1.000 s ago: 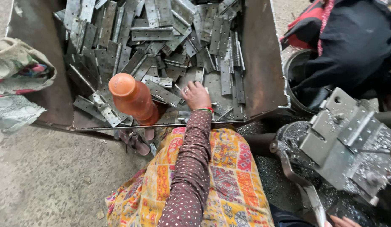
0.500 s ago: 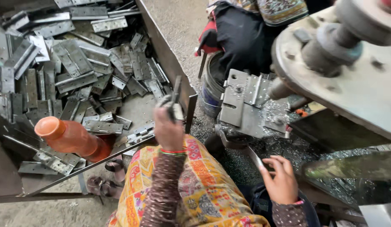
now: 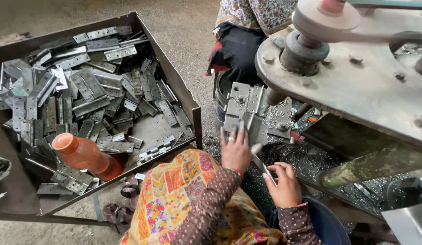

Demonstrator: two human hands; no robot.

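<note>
My left hand point(image 3: 236, 153) rests against the lower edge of a grey steel fixture point(image 3: 249, 106) on the press. Its fingers are closed on a small hinge plate point(image 3: 232, 132) that it holds against the fixture. My right hand point(image 3: 285, 185) is just to the right and lower, gripping a thin metal rod point(image 3: 261, 164) that points up-left toward the fixture. To the left, a steel tray point(image 3: 192, 109) holds several loose hinge plates point(image 3: 88, 90). An orange plastic bottle point(image 3: 86, 156) lies in the tray's near part.
The press's heavy round plate and shaft point(image 3: 356, 86) overhang on the right. Another person point(image 3: 251, 27) sits beyond the fixture beside a bucket. Metal chips point(image 3: 306, 159) cover the machine bed. Sandals point(image 3: 124, 190) lie under the tray, and a blue tub point(image 3: 329, 222) is at my right.
My left hand has carried a hinge plate from the tray's edge rightward to the fixture. My right hand has lifted the rod closer to it. The view has swung right.
</note>
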